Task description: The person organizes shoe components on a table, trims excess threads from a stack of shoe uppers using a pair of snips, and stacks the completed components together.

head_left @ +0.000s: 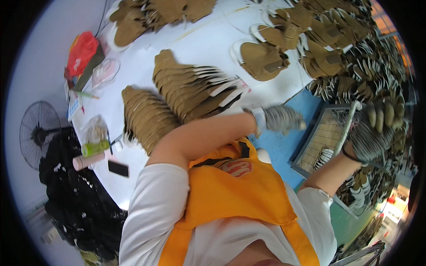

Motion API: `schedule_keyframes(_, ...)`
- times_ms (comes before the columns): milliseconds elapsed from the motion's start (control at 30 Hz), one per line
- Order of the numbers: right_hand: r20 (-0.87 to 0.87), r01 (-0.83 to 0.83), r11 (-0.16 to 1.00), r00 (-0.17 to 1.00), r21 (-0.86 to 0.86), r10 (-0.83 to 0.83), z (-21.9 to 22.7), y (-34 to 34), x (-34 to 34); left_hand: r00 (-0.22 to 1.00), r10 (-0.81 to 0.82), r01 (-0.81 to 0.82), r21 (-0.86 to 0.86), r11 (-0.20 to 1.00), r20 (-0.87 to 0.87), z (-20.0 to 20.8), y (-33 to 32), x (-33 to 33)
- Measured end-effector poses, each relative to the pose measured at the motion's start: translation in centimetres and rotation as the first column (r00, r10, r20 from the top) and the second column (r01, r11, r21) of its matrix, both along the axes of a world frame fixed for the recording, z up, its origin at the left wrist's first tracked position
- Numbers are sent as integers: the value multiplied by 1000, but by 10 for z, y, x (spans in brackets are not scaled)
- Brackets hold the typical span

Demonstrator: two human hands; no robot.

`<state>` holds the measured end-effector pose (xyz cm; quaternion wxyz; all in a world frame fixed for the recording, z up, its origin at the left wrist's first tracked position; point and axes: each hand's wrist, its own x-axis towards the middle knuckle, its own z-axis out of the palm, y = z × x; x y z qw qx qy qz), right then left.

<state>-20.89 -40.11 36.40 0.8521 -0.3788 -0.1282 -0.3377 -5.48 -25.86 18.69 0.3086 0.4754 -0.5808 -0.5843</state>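
Observation:
My left hand [285, 119], in a grey knit glove, reaches rightward across my body near the table's edge. Its fingers are loosely stretched, and nothing shows in them. My right hand [375, 127], in a grey glove with olive finger coating, is raised at the right beside a heap of shoe uppers [368, 66]. Its fingers are bent and slightly apart, with no held thing visible. Two overlapping rows of brown shoe uppers, a longer one [188, 86] and a shorter one [148, 115], lie on the white table [146, 57] beyond my left forearm.
A wire-mesh crate [317, 144] with a pale bar stands between my hands, holding a striped item. More brown uppers [262, 60] lie on the table's far side. A phone [118, 168], a pink bottle [88, 160] and a red bag [83, 53] are at left, near a fan [40, 133].

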Motion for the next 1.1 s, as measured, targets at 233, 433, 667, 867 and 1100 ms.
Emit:
schedule_keyframes(233,-562,266,561,79,-784,-823,-152,40,-124,997,-75,67,-342,937,-10,-3,129,45)
schedule_keyframes(433,-713,-452,775,-346,-442,-609,-255,89,-355,322,910,-780,-472,411,262,-45,241,281)
schedule_keyframes(667,-682,-519,674,-216,-526,-698,-272,126,-265,220,732,-847,-246,472,645,-127,211,290)
schedule_keyframes(867,-850,-589,748,-186,-305,-493,-303,138,-122,92,714,-870,-292,396,694,-108,213,249)
schedule_keyframes(1100,-839,-502,858,-508,105,-195,-310,105,-144,94,699,-914,-217,342,708,-85,215,250)
